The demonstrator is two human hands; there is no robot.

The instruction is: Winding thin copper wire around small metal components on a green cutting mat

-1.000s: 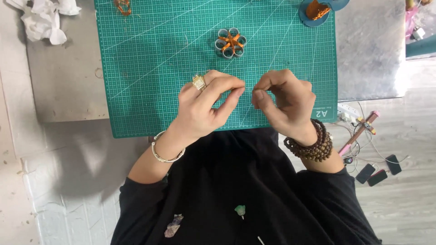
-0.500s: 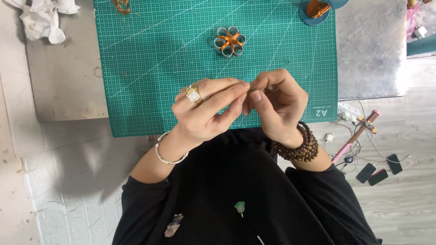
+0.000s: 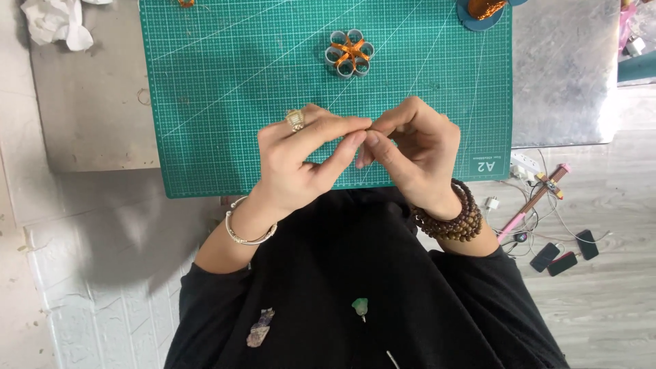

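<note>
My left hand (image 3: 301,154), with a gold ring (image 3: 295,119) and a silver bangle (image 3: 246,232), meets my right hand (image 3: 417,147) fingertip to fingertip above the near edge of a green cutting mat (image 3: 225,82). Both pinch a tiny piece (image 3: 370,128) that the fingers almost hide; I cannot tell what it is. A brown bead bracelet (image 3: 451,219) wraps the right wrist. Farther up the mat lies a small flower of grey-blue rolled loops with an orange centre (image 3: 349,52), apart from both hands.
The mat lies on a grey metal table (image 3: 567,75). Crumpled white tissue (image 3: 58,24) sits at the far left corner. An orange roll on a dark blue disc (image 3: 482,10) is at the mat's top right. A pink tool (image 3: 533,201), cables and small dark devices (image 3: 564,256) lie on the floor at the right.
My left fingers have stretched out toward the right hand, so the fingertips now meet in a tight pinch. The ring has turned to face up. The loop flower has not moved.
</note>
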